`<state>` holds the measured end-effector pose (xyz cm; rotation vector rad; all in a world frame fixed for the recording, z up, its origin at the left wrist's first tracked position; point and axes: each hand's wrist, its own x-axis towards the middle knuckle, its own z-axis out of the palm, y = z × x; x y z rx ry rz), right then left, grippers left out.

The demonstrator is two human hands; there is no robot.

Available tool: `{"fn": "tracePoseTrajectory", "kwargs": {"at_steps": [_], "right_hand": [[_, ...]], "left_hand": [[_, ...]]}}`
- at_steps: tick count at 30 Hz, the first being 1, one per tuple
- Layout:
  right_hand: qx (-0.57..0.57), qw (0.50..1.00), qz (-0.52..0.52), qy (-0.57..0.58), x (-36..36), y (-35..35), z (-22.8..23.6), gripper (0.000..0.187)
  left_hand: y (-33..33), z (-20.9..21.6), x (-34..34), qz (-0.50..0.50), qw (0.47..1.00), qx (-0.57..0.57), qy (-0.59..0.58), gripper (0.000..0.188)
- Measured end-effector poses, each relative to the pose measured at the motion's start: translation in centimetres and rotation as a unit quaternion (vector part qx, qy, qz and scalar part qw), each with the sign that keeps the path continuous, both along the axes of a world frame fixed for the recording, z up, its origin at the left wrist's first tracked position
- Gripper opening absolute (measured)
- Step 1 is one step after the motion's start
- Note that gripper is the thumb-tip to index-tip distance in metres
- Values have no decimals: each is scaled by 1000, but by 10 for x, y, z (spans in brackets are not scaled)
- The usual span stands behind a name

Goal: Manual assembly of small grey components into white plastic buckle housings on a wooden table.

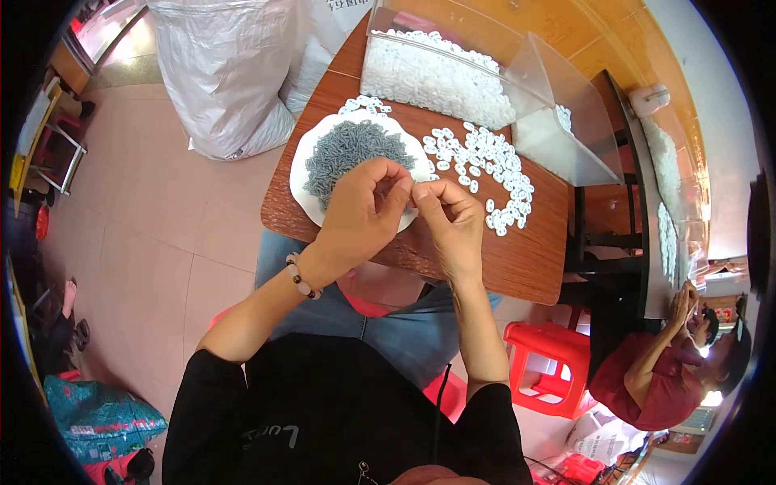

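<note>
My left hand (365,208) and my right hand (454,225) meet fingertip to fingertip over the right edge of a white scalloped plate (305,182). Both are closed in a pinch; whatever lies between the fingertips is too small and hidden to name. On the plate sits a heap of small grey, rod-like pieces (356,149). To the right of my right hand, many white oval pieces with small dark marks (485,162) are scattered over the brown wooden table (517,259). A few more lie behind the plate.
A clear box (436,77) of white pieces stands at the table's back, with another clear-walled bin (558,145) beside it. Large white sacks (226,73) are on the floor at left. A red stool (550,368) stands at right, near another person (659,376) at a dark table.
</note>
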<state>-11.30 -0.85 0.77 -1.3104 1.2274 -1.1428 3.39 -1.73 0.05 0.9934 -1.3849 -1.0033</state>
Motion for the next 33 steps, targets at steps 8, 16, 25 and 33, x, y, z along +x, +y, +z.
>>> {"fn": "tracePoseTrajectory", "kwargs": {"at_steps": [8, 16, 25, 33], "right_hand": [[-235, 945, -30, 224, 8, -7, 1, 11], [-226, 954, 14, 195, 12, -10, -3, 10], [-349, 892, 9, 286, 15, -14, -4, 5], [-424, 847, 23, 319, 12, -19, -7, 12]], "left_hand": [[-2, -10, 2, 12, 1000, -12, 1, 13], [-8, -13, 7, -4, 998, -57, -30, 17], [-8, -23, 4, -5, 998, 10, -55, 24], [-7, -25, 3, 25, 998, 9, -62, 29]]}}
